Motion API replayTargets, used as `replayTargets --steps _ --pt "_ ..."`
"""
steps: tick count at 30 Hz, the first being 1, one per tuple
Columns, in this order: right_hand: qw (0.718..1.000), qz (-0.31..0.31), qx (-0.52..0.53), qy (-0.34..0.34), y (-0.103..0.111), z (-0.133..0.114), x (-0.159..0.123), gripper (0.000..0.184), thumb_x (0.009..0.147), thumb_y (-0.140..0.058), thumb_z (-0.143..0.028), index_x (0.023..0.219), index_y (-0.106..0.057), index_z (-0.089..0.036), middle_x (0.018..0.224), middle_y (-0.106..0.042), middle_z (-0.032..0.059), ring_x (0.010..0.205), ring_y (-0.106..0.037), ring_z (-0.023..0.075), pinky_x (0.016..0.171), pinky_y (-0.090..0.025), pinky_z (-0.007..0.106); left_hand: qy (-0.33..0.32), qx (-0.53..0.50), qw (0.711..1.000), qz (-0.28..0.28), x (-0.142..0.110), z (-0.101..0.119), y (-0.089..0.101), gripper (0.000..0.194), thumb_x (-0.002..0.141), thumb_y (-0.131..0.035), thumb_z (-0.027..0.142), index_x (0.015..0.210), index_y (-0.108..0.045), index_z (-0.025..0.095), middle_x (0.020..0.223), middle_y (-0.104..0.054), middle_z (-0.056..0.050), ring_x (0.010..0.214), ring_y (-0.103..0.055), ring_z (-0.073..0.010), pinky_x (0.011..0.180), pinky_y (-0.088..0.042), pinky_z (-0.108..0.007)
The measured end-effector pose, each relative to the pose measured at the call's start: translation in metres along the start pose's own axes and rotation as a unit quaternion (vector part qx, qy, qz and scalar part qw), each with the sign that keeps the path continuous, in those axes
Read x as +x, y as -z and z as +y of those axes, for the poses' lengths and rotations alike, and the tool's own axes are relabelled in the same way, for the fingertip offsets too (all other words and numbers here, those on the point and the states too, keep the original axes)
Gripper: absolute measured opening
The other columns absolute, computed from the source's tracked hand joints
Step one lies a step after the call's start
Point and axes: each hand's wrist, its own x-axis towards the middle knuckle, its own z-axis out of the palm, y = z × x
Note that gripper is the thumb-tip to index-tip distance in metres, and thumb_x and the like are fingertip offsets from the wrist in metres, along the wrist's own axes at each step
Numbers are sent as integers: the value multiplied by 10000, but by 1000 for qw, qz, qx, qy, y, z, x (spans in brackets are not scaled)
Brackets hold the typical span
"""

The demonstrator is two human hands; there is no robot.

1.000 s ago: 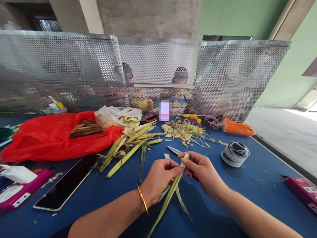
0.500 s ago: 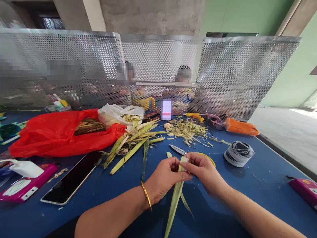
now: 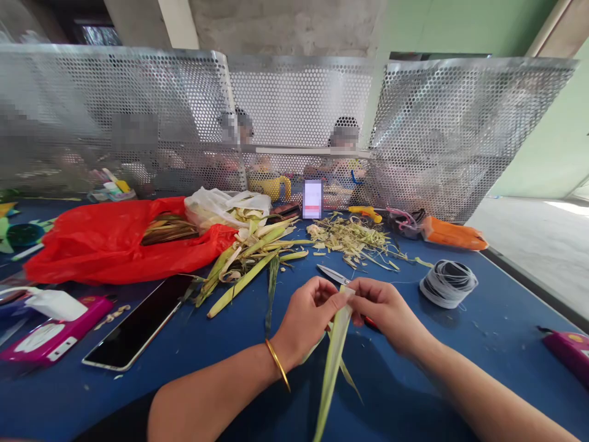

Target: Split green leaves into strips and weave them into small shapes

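Swung steeper than a second earlier, one pale green leaf strip hung over the blue table, its top end pinched by both the left hand and the right hand, near the scissors.

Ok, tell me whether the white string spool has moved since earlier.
No: against the orange packet, the spool keeps the same place on the table; only the camera's view shifted.
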Motion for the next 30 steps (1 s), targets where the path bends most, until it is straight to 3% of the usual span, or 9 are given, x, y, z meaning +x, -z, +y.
replayTargets --steps 6,12,19,24,30 --pt "998 -20 -62 3 -4 5 0 239 735 -668 -387 711 -576 -168 559 -540 -53 482 -532 88 488 -453 214 -24 36 999 -1 4 -1 3 278 698 -707 402 691 -546 176 576 -519 36 521 -483 -100 471 -382 -200" --pt "1000 12 -23 3 3 -1 1 294 741 -660 -447 707 -560 -174 551 -543 -47 472 -499 86 483 -400 222 -4 -25 1000 -16 6 4 5 201 715 -685 348 765 -625 162 685 -645 -21 610 -602 -149 579 -490 -258" --pt "995 57 -58 54 1 3 1 305 765 -644 -473 755 -558 -181 596 -530 -37 547 -462 103 515 -369 230 4 -57 998 -23 3 8 2 143 693 -685 287 699 -629 155 641 -619 -6 585 -581 -125 549 -479 -226" --pt "992 73 -80 63 -1 8 2 278 776 -640 -443 739 -556 -180 587 -492 -47 537 -422 96 491 -329 222 23 -50 998 -34 2 6 0 139 712 -637 282 725 -621 145 656 -599 -12 598 -572 -134 527 -494 -241" --pt "995 52 -66 61 2 3 2 306 744 -676 -460 731 -556 -179 621 -541 -29 566 -463 106 516 -360 228 22 -49 998 -36 1 7 1 175 718 -634 320 734 -624 146 655 -584 -16 614 -571 -142 513 -501 -242"
